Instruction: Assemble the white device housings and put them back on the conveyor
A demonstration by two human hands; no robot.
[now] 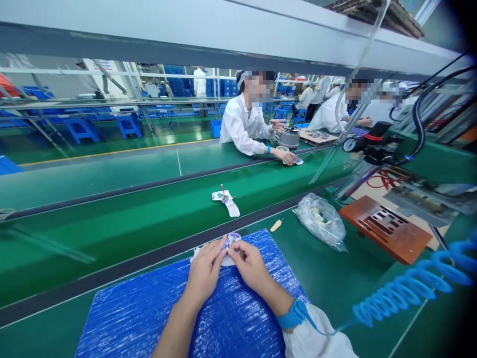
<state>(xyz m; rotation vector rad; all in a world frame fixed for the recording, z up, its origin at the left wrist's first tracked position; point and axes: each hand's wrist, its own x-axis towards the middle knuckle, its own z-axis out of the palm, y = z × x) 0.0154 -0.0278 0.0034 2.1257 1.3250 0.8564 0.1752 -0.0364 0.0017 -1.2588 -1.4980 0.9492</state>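
Both hands meet over a small white and purple plastic part (234,237) at the far edge of a blue film-wrapped pad (149,303). My left hand (205,266) is closed on the part's left side, its fingers hiding much of it. From the right, my right hand (249,261) pinches the part between thumb and forefinger; any smaller piece in that pinch is too small to make out. A blue wrist strap (292,314) circles my right wrist. Beyond the pad, a similar white and purple part (228,200) with a red wire lies on the green conveyor belt (149,223).
At right lie a clear plastic bag (321,221), a small yellowish piece (276,225) and a brown slotted fixture (387,226). A blue coiled cord (410,278) stretches across the lower right. Across the belt, a co-worker (246,119) reaches toward another white part (298,160).
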